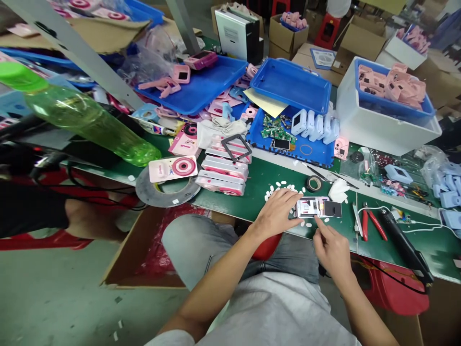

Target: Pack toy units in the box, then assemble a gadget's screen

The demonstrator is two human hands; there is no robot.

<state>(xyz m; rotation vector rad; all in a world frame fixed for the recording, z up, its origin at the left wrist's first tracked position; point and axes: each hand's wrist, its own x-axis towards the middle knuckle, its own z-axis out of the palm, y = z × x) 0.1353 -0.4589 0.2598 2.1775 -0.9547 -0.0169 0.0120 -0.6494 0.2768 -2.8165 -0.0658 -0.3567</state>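
An opened toy camera body point(308, 207) lies on the green bench with its white inside showing. A dark square screen point(333, 209) sticks out at its right end. My left hand point(275, 211) grips the left end of the body between thumb and fingers. By the lower edge, my right hand point(333, 247) points its index finger at the body, the other fingers curled; it holds nothing that I can see. Small white oval pads point(283, 187) are scattered around the body. A roll of black tape point(314, 183) and a crumpled white tissue point(338, 190) lie just beyond.
Red-handled pliers point(365, 223), tweezers point(356, 221) and a black electric screwdriver point(405, 242) lie to the right. Stacked cameras point(223, 168) stand left, near a large tape reel point(167, 190) and green bottle point(90, 120). A blue tray point(313, 156) holds circuit boards and pale-blue casings.
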